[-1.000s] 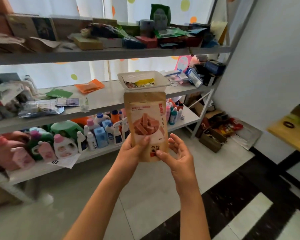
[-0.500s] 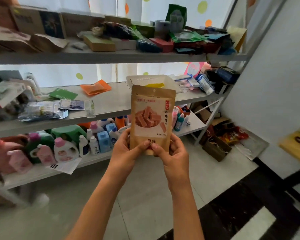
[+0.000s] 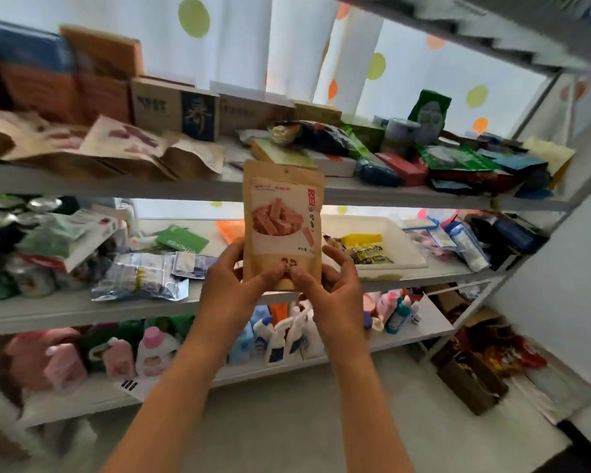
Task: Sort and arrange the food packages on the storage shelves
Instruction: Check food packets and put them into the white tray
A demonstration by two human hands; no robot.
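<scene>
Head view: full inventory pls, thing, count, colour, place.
snack pouch: 1, kraft brown with orange sticks pictured, upright in front of the shelves, held at its bottom edge
kraft pouches: several, brown, lying on the upper shelf at left
boxes: several, brown and dark blue, standing at the back of the upper shelf
mixed packages: many, green, red, blue, piled on the upper shelf at right
tray: 1, white, middle shelf right, holds yellow and dark packets
green packet: 1, flat on the middle shelf
foil bags: a few, silver, middle shelf front left
bottles: many, pink, white, blue, bottom shelf
left hand: 1, pinches the pouch bottom
right hand: 1, pinches the pouch bottom
</scene>
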